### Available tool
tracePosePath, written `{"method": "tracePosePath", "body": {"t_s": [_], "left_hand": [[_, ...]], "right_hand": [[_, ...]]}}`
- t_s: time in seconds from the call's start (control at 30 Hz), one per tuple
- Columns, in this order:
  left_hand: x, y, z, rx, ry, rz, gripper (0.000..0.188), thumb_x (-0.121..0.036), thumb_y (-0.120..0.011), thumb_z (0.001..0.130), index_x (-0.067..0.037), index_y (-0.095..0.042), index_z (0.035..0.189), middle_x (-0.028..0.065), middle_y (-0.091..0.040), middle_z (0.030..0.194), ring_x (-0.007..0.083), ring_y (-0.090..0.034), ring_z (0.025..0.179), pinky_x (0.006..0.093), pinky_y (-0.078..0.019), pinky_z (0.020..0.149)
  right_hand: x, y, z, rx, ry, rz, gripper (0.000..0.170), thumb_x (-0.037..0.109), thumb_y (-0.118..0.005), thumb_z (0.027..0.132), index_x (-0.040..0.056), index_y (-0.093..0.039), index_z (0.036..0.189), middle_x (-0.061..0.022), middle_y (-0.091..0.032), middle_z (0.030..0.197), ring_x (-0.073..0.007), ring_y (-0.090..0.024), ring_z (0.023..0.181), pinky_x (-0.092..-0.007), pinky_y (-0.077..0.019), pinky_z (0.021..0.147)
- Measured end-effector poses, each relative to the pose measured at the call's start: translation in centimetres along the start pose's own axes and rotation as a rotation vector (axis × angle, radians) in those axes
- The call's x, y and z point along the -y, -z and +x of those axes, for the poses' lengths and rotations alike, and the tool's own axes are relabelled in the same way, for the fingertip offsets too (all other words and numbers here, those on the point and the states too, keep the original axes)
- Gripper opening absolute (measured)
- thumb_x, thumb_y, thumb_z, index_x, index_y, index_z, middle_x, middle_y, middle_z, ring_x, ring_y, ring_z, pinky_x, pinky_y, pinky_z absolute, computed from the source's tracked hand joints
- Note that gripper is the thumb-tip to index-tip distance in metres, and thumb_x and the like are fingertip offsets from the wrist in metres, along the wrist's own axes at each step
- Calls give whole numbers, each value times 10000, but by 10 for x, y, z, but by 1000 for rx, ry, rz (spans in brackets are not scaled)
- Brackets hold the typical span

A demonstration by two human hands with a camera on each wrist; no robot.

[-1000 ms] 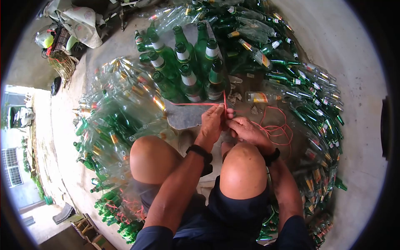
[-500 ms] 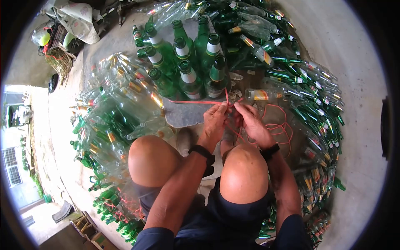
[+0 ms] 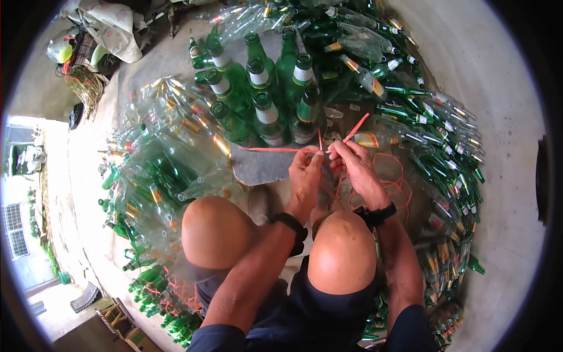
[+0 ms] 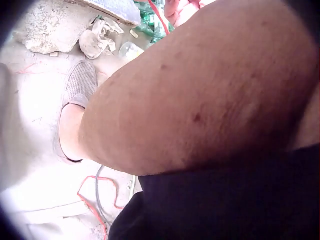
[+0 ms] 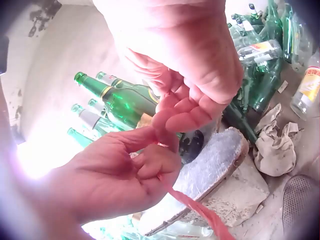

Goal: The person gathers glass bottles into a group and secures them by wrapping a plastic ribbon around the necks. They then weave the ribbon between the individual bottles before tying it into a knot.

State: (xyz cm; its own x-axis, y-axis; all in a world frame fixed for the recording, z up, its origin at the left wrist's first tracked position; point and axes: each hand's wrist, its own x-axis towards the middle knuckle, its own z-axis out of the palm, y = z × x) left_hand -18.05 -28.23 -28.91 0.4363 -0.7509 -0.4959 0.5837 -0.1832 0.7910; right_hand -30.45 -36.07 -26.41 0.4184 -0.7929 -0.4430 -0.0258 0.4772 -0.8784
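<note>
Green glass bottles [image 3: 267,114] stand upright in a tight group on a grey slab [image 3: 258,170], with a pink-red plastic string [image 3: 275,149] running along their near side. At the group's near right corner my left hand [image 3: 306,179] pinches the string between thumb and fingers. Close beside it, my right hand [image 3: 359,170] pinches a strand, and a short end [image 3: 358,126] sticks up past its fingers. In the right wrist view the fingertips of both hands meet, and string [image 5: 200,212] trails below the left hand [image 5: 120,175]. The left wrist view mostly shows a leg [image 4: 200,100].
Loose string [image 3: 393,182] lies in loops on the floor to the right. Heaps of clear bottles [image 3: 176,146] on the left and green bottles [image 3: 410,111] on the right surround the slab. Crumpled paper [image 5: 277,147] and a shoe [image 4: 81,82] are near it.
My right hand has moved up from near the knee to beside the left fingertips. A string end now points up and right from it. The left hand has shifted slightly.
</note>
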Motion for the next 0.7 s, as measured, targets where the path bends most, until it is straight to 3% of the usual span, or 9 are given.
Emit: {"method": "tracePosePath", "body": {"t_s": [0.17, 0.23, 0.37, 0.4, 0.63, 0.7], "left_hand": [[-5, 0, 0, 7, 31, -52, 126, -152, -687, 996, -118, -666, 1115, 1, -652, 831, 34, -458, 537, 208, -335, 442], [-11, -3, -5, -41, 55, -5, 144, -115, -674, 1002, -112, -700, 1143, -41, -662, 871, 25, -474, 662, 203, -330, 553], [-12, -2, -4, 4, -3, 21, 157, -106, -670, 1004, -53, -714, 1145, -18, -687, 928, 63, -572, 782, 221, -444, 691], [-12, -2, -3, 15, -43, 27, 197, -194, -711, 979, -96, -729, 1149, -26, -671, 868, 13, -485, 607, 189, -348, 490], [-6, 2, 5, 67, -52, -6, 172, -233, -751, 956, -95, -741, 1058, -57, -657, 826, -10, -444, 579, 193, -314, 479], [-12, 2, 4, 52, -44, 63, 164, -248, -759, 957, -96, -736, 1016, -61, -651, 802, -10, -418, 540, 200, -291, 458]], "right_hand": [[1, -2, 2, 30, 23, -14, 300, 321, -649, 1014, 31, -726, 1008, -19, -674, 843, -99, -643, 711, -247, -501, 602], [3, -5, 3, 27, 27, -13, 298, 319, -649, 1012, 32, -728, 1001, -14, -673, 836, -94, -634, 702, -243, -489, 594], [8, -12, 8, 8, 40, -67, 291, 310, -641, 1010, 38, -733, 964, -2, -663, 806, -67, -579, 658, -224, -457, 567], [10, -13, 9, -1, 46, -66, 292, 309, -639, 1009, 38, -733, 951, 2, -658, 797, -58, -555, 643, -220, -444, 555], [21, -21, 24, -1, 50, -92, 285, 281, -642, 985, 27, -705, 873, 6, -622, 734, -47, -494, 609, -229, -389, 528], [15, -22, 29, 78, 147, -117, 299, 283, -652, 965, 29, -671, 806, 9, -601, 704, -56, -484, 599, -253, -377, 526]]}}
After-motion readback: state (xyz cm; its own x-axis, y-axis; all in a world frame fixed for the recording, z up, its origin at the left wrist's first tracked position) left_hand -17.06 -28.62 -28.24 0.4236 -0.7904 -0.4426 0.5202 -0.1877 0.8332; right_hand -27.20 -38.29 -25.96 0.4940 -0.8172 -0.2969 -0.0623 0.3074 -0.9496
